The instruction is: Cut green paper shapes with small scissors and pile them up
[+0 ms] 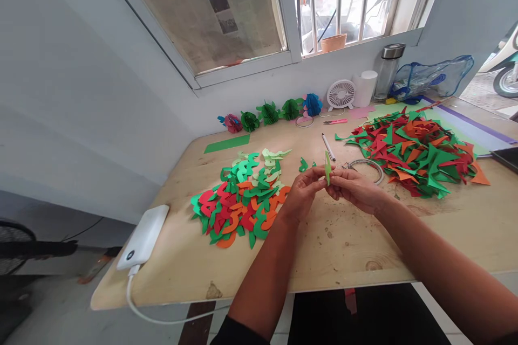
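Observation:
Between my two hands, above the middle of the wooden table point(348, 259), a light green paper piece point(327, 168) stands nearly edge-on. My left hand point(305, 190) pinches it from the left, and my right hand point(351, 187) has its fingers closed on it from the right. Small dark green paper pieces point(303, 164) lie just behind my left hand. To the left is a pile of curved cut paper shapes point(243, 199) in green, red and orange. A larger heap of paper scraps point(421, 151) lies to the right. Behind my right hand is a metal ring point(378, 172).
A white power bank point(143, 237) with a cable lies at the left edge. Along the wall stand folded paper figures point(269, 112), a small fan point(341, 95), and a glass bottle point(386, 75). A white pen point(328, 146) and pink scissors point(335, 121) lie behind my hands.

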`<action>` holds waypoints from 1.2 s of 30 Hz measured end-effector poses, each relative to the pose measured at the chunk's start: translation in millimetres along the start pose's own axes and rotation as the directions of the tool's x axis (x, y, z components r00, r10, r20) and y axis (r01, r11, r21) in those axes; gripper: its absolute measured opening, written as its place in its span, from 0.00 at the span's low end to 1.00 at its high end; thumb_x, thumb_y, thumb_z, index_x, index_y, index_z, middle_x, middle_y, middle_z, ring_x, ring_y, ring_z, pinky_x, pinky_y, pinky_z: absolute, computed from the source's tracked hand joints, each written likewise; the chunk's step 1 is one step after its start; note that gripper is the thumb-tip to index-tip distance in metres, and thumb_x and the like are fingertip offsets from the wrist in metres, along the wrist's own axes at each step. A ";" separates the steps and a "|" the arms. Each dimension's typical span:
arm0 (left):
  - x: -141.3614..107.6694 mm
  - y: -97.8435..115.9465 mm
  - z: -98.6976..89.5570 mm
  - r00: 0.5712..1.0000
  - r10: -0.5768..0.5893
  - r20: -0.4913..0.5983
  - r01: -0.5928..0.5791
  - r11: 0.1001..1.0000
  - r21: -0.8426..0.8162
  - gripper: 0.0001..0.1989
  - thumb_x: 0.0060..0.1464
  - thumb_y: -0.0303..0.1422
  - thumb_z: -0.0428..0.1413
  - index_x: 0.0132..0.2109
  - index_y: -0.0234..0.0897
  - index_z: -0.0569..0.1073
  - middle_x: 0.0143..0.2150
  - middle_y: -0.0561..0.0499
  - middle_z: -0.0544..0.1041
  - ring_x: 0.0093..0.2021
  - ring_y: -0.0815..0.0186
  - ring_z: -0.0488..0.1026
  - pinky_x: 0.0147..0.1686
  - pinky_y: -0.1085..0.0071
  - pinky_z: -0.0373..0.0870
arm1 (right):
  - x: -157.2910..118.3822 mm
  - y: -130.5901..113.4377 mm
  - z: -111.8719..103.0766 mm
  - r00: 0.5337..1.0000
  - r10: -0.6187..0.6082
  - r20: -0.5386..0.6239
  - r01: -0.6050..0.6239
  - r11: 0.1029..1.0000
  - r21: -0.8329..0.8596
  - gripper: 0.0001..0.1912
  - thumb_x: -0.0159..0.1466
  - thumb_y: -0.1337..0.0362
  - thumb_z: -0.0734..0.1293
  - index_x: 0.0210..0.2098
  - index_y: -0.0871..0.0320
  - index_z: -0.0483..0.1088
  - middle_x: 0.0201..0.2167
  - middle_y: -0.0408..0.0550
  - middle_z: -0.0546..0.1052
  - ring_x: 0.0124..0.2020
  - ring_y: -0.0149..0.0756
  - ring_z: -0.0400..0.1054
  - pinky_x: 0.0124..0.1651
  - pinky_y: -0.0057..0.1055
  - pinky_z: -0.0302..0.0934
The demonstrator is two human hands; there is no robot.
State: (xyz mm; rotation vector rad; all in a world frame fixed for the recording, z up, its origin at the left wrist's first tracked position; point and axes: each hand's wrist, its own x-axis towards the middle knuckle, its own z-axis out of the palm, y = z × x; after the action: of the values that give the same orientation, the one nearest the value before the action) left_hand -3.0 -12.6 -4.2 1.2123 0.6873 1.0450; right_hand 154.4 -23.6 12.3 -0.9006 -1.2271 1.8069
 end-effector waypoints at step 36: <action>5.2 -5.1 8.5 0.950 -0.208 -0.231 0.203 0.978 -0.048 0.19 0.37 0.44 0.65 0.27 0.34 0.68 0.20 0.53 0.73 0.22 0.67 0.73 0.24 0.73 0.67 | 1.3 -16.5 -26.3 0.766 -0.445 -0.464 -0.042 0.686 -0.727 0.14 0.58 0.56 0.61 0.25 0.59 0.70 0.21 0.44 0.72 0.23 0.30 0.61 0.28 0.27 0.53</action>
State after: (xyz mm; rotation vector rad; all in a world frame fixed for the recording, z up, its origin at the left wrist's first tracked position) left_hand 8.0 -11.4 -6.5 0.9808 0.9621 1.0263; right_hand 179.8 -7.5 20.2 -1.5422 -1.4975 0.6695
